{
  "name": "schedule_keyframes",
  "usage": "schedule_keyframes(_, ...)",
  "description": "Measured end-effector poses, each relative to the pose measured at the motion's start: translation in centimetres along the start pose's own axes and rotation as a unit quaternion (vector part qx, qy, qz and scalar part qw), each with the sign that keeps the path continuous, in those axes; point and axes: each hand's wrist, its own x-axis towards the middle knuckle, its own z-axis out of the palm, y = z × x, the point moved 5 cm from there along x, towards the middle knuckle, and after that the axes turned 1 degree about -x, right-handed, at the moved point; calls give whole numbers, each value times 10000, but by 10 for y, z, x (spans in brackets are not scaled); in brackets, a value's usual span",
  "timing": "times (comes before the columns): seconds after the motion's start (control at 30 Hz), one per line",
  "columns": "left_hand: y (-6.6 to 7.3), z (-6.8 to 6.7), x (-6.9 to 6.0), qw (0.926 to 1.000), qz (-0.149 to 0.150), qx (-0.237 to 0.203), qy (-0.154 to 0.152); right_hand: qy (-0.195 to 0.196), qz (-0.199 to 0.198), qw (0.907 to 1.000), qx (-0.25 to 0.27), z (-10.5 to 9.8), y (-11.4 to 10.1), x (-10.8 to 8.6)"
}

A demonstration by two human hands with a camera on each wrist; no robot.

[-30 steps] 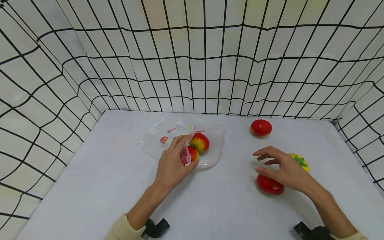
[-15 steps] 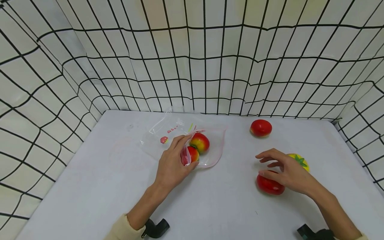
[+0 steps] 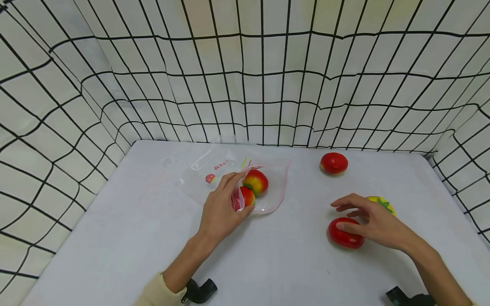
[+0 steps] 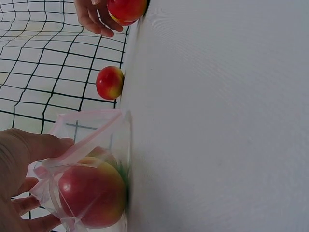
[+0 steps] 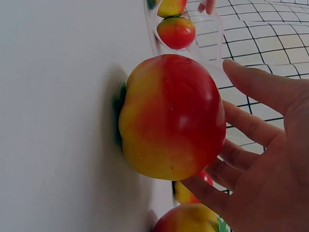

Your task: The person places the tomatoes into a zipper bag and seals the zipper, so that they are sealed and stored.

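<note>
My left hand (image 3: pixel 223 208) holds the open mouth of a clear plastic bag (image 3: pixel 277 199) with a pink edge, thumb and fingers spread at its rim. Inside lie two round red-and-yellow fruits; one fruit (image 3: pixel 256 182) shows beside my fingers. My right hand (image 3: pixel 377 223) hovers over a glossy red fruit (image 3: pixel 346 233), its thumb above the top. In the right wrist view this fruit (image 5: pixel 174 116) has yellow sides and green leaves underneath; the fingers reach behind it, and whether they touch is unclear. A yellow fruit (image 3: pixel 382 204) with a green leafy top is partly hidden behind the right hand.
Another red fruit (image 3: pixel 334 163) sits near the back edge of the white table (image 3: pixel 283 263). Black wire grid (image 3: pixel 264 85) against white walls closes off the back and both sides.
My right hand has shifted slightly right and toward me, over the front red fruit. The left hand and the bag stay in place.
</note>
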Motion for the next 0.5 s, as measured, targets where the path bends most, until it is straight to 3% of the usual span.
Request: schedule_keyframes(0.5, 3, -2, -1, 10000, -13, 26, -13, -380, 232, 9988, -199, 1, 8, -10)
